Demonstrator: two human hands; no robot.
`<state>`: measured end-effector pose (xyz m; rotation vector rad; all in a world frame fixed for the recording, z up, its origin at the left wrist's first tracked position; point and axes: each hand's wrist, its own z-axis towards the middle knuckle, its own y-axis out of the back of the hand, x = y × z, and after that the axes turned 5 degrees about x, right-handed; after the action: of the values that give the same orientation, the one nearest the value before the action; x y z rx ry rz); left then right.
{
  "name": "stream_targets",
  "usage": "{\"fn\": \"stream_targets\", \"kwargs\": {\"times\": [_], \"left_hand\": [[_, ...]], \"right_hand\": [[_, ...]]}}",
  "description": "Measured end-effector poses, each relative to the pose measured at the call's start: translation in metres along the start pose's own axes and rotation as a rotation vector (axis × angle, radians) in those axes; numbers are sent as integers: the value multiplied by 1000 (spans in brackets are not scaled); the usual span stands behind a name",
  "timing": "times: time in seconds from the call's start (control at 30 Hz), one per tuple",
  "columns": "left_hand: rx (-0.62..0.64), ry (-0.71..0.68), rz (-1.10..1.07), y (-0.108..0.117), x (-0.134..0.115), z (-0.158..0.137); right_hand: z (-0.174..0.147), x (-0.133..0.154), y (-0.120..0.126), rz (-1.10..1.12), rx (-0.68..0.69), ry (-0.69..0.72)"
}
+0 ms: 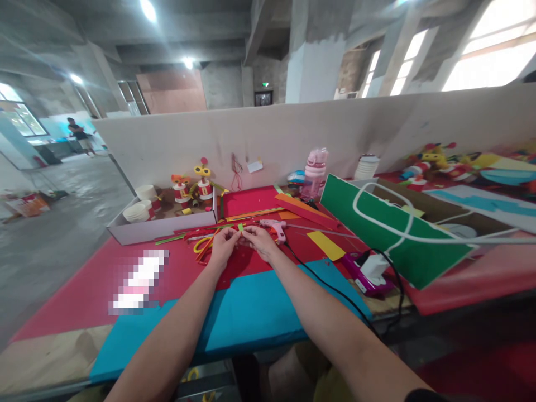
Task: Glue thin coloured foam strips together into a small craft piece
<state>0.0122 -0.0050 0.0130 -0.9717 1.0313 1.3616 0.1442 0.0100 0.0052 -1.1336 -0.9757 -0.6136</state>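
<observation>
A small yellow-green paper strip (240, 227) is pinched between the fingertips of my left hand (225, 245) and my right hand (258, 242), above the red table cover. Both hands are closed at the fingertips and nearly meet. Just left of my left hand lie yellow-handled scissors (202, 244), partly hidden by it. A pink glue gun (274, 228) rests right behind my right hand, its black cord running toward the front right. Thin coloured paper strips (180, 237) are spread behind and left of my hands.
A shallow box (163, 229) at the back left holds paper cups and two paper-cup figures. To the right stand a green-sided box (389, 240), a white cable and a purple power strip (368, 279). A pink bottle (315, 173) stands by the partition. Blue sheet (259, 312) covers the front.
</observation>
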Motion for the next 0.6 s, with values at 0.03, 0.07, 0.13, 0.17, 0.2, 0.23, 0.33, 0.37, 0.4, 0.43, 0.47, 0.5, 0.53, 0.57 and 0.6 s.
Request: {"fn": "stream_targets", "kwargs": {"times": [0.03, 0.07, 0.13, 0.17, 0.2, 0.23, 0.33, 0.37, 0.4, 0.43, 0.47, 0.5, 0.53, 0.57, 0.6], "left_hand": [[-7, -3, 14, 0, 0, 0], [-13, -5, 26, 0, -1, 0], [-19, -5, 30, 0, -2, 0], [-19, -3, 21, 0, -2, 0], [-16, -3, 11, 0, -3, 0], [-11, -5, 2, 0, -3, 0], [2, -23, 9, 0, -1, 0], [2, -31, 20, 0, 0, 1], [0, -37, 31, 0, 1, 1], [-2, -41, 42, 1, 2, 2], [-3, -46, 52, 1, 3, 2], [-2, -51, 60, 1, 4, 3], [0, -55, 67, 1, 4, 3], [2, -59, 71, 1, 4, 3], [1, -62, 75, 1, 4, 3]], "right_hand": [[0, -1, 0, -14, -6, 10], [1, -2, 1, -29, -11, 22], [3, -3, 1, -55, -23, 49], [3, -4, 1, -65, -31, 64], [4, -5, 1, -75, -40, 78], [5, -5, 1, -88, -50, 90], [5, -4, 0, -132, -75, 119], [5, -4, -1, -143, -82, 122], [5, -4, -1, -150, -88, 125], [5, -3, -1, -155, -95, 128], [5, -3, -1, -159, -101, 134], [4, -3, -1, -162, -106, 141], [4, -2, -1, -165, -111, 146], [4, -2, -1, -166, -112, 148], [3, -2, -1, -165, -109, 144]]}}
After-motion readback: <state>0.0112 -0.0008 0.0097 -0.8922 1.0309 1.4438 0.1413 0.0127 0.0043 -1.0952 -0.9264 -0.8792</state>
